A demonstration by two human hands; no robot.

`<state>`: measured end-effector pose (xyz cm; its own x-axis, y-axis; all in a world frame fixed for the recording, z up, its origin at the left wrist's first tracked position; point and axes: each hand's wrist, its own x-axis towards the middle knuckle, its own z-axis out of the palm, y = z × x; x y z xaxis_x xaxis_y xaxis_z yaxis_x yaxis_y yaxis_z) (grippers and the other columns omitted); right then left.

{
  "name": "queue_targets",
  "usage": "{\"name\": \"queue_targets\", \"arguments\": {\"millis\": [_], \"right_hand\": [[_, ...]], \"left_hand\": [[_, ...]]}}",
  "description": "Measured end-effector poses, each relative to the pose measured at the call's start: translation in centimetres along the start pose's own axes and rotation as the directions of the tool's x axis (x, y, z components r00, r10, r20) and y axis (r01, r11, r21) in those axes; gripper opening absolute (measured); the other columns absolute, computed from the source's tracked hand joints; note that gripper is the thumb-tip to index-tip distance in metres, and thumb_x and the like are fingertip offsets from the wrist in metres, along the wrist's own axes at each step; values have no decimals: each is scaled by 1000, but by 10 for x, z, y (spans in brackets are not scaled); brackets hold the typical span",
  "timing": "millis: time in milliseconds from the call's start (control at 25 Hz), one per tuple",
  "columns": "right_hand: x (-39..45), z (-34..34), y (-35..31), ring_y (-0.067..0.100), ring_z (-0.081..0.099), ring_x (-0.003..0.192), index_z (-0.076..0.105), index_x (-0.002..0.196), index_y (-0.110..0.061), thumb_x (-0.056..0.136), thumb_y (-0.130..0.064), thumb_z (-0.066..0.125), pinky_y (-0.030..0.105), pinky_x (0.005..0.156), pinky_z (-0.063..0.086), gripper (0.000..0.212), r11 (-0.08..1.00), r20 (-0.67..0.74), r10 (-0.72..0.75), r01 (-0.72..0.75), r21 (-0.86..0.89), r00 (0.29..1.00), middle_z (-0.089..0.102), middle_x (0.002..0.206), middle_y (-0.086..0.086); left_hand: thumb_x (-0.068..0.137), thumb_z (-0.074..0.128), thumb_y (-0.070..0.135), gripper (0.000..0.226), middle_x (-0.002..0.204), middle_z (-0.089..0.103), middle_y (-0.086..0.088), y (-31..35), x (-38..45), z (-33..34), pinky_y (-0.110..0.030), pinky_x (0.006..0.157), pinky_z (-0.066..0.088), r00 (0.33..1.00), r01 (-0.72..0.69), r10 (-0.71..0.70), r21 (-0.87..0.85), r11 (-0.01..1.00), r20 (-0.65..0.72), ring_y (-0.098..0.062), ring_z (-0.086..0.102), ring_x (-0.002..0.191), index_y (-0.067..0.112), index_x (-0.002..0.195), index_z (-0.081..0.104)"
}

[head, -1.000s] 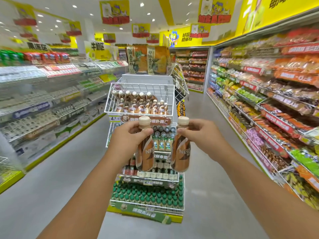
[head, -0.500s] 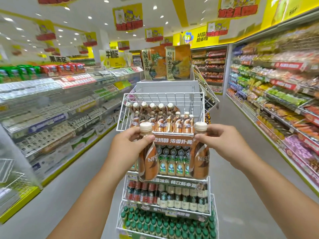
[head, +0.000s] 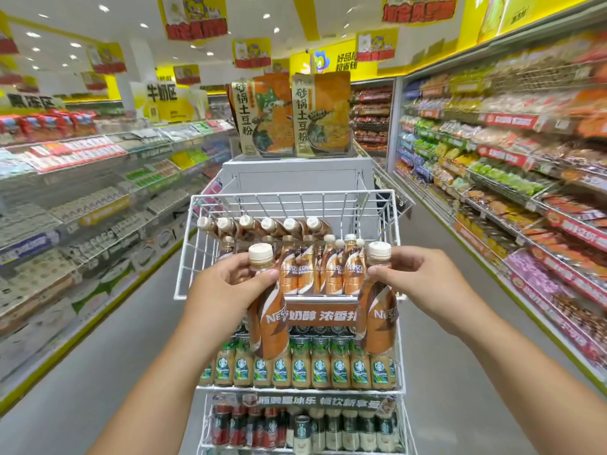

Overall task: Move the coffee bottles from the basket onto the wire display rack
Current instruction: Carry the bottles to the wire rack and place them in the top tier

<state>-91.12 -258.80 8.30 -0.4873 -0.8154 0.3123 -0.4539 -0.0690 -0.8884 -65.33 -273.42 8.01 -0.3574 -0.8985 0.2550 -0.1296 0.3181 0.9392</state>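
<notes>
Two Nescafé bottles upright in front of the wire display rack [head: 295,205] top tier: left bottle [head: 267,316] gripped at the neck by left hand [head: 226,290], fingers curled round it; right bottle [head: 377,316] pinched at the neck by right hand [head: 417,284]. Stocked Nescafé bottles [head: 325,274] stand in the tier behind. Starbucks bottles [head: 312,366] one tier below, partly hidden by the held pair. Side shelves blurred, basket out of frame
</notes>
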Motion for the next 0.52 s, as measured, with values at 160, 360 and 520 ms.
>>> {"name": "queue_targets", "arguments": {"millis": [160, 360, 520], "right_hand": [[41, 13, 15, 15, 65, 73, 78, 89, -8, 85, -28, 82, 34, 72, 47, 21, 995, -86, 33, -40, -91, 996, 79, 78, 0], [94, 29, 20, 11, 59, 69, 81, 90, -14, 85, -30, 82, 34, 69, 46, 16, 983, -237, 107, -139, -123, 965, 77, 79, 4], [127, 35, 30, 15, 53, 63, 76, 73, -19, 86, -34, 82, 35, 65, 44, 21, 956, -304, 170, -231, -180, 937, 66, 63, -5]], "left_hand": [[76, 87, 34, 33, 92, 75, 19, -26, 68, 5, -20, 76, 53, 994, -36, 40, -34, 999, 98, 14, 68, 84, 36, 104, 71], [80, 85, 28, 21, 85, 74, 31, -42, 145, 9, -6, 65, 48, 956, -88, 102, -61, 994, 275, 15, 67, 82, 37, 94, 71], [82, 84, 28, 23, 94, 77, 23, -49, 181, 18, -7, 65, 51, 925, -86, 115, -94, 992, 362, 6, 72, 87, 34, 102, 75]]}}
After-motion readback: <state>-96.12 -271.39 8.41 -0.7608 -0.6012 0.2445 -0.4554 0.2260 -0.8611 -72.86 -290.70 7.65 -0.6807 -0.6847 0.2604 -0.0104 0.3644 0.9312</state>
